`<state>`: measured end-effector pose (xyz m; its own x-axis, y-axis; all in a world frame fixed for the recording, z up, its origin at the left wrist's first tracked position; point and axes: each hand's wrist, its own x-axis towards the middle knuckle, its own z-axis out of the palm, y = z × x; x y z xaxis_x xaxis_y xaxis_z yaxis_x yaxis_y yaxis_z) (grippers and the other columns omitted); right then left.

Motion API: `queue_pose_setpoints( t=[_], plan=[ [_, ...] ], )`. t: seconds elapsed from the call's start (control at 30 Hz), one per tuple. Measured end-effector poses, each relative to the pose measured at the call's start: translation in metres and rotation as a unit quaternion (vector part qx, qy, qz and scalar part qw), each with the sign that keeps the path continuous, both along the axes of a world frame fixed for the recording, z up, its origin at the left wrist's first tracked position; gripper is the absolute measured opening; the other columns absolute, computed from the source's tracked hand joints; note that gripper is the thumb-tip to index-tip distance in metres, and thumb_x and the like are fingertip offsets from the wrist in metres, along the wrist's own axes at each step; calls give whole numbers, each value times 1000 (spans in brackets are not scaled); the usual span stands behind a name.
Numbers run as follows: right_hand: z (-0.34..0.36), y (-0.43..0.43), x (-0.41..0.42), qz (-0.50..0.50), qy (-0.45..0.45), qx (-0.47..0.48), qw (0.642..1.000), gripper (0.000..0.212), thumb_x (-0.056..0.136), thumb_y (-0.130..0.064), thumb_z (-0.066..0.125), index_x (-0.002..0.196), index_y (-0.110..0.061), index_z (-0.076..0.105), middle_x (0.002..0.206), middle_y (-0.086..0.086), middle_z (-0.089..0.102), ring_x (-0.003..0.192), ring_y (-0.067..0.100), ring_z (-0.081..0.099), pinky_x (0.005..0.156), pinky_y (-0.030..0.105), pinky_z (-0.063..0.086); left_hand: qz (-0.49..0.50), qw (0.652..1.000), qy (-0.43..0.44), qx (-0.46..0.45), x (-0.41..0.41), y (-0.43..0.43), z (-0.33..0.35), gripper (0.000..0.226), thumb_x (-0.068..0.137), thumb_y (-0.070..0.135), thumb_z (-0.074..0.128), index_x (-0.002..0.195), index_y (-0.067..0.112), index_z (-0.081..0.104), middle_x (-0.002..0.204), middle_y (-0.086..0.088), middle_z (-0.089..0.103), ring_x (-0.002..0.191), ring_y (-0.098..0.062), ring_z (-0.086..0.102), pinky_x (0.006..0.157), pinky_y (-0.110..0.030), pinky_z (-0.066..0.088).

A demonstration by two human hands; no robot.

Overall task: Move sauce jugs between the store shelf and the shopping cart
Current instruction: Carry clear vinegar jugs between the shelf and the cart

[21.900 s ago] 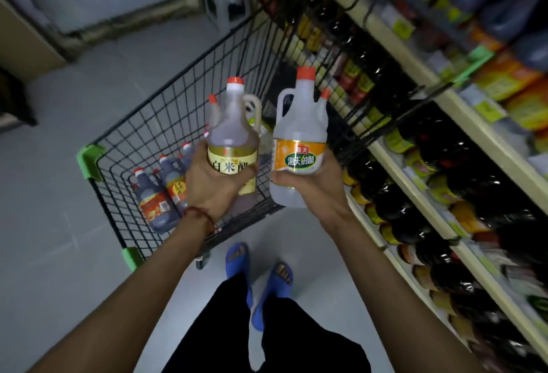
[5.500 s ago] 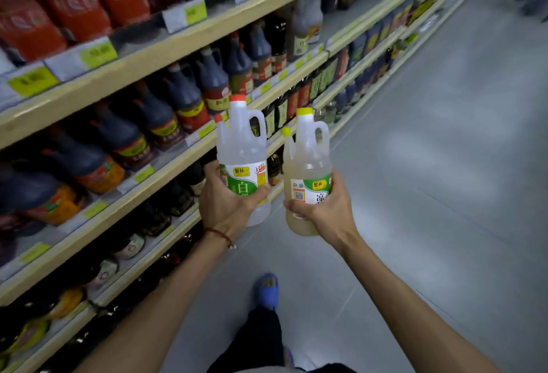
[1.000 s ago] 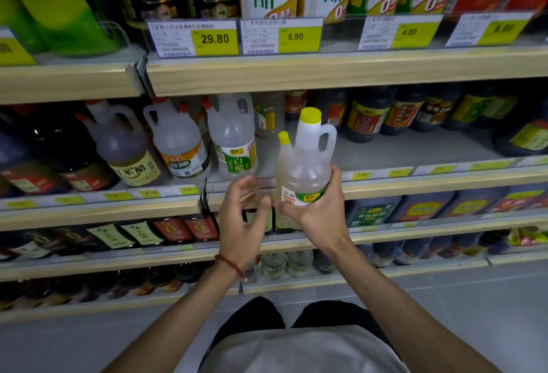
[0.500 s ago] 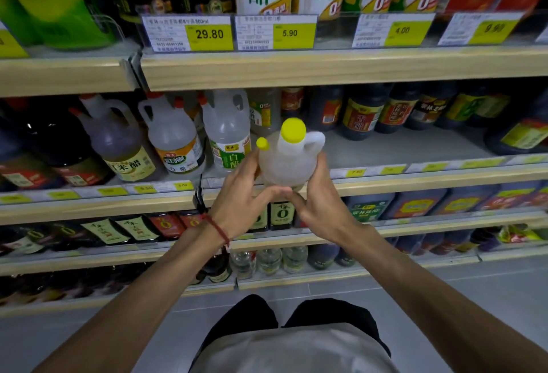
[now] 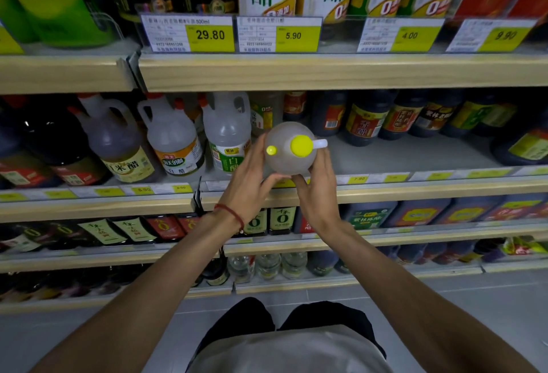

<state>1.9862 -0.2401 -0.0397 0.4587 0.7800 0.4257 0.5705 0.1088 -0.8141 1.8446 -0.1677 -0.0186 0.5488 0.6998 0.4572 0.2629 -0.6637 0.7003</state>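
The person stands square to the shelving with both arms out, and the pale sauce jug sits between the two hands at the height of the middle shelf. It is tipped well over toward the person, so the yellow cap and the smaller yellow spout cap face back at us and the base points in toward the shelf. I'd judge that is so the jug can go in bottom first under the board above.

The left hand, a red cord on its wrist, wraps the jug's left flank with the fingers curled under it. The right hand cups the right side and underside, just below the handle. Both are clamped on the jug – neither uses the handle, probably because a two-sided hold steers a tilted, liquid-filled container more surely.

The jug is off the shelf, in the air just over its front lip. To its left stand a green-labelled clear jug, an orange-labelled one and an amber one, all upright and shoulder to shoulder. To its right is bare board, with dark bottles at the back. The slot beside the green-labelled jug looks like the target – like kept with like.

It needs righting as it goes in, without knocking that neighbour. The cart is not in view.
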Motion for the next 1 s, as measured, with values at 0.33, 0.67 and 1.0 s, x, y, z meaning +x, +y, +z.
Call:
queue_pose_setpoints(
  t=[0.33, 0.67, 1.0],
  plan=[
    [-14, 21, 18, 42, 48, -43, 997, 69, 97, 4, 63, 157, -21, 39, 140, 1, 62, 126, 13, 63, 103, 42, 56, 57, 995, -27, -75, 22, 15, -11, 64, 97, 22, 68, 149, 4, 35, 134, 0, 45, 124, -1, 42, 101, -5, 36],
    [1, 23, 30, 25, 37, -33, 998, 62, 91, -28, 80, 148, -25, 55, 126, -9, 73, 112, 0, 68, 95, 32, 60, 65, 974, -122, -180, 34, 26, -23, 72, 87, 41, 76, 151, 33, 45, 137, 5, 65, 129, -12, 60, 109, -45, 49],
    [1, 22, 24, 26, 29, -79, 996, 71, 95, -27, 76, 157, -27, 42, 136, -12, 67, 123, 4, 62, 103, 19, 50, 97, 964, -126, -215, 40, 23, -15, 57, 86, 48, 71, 138, 28, 59, 125, 12, 71, 119, -5, 64, 105, -39, 52]
  ],
)
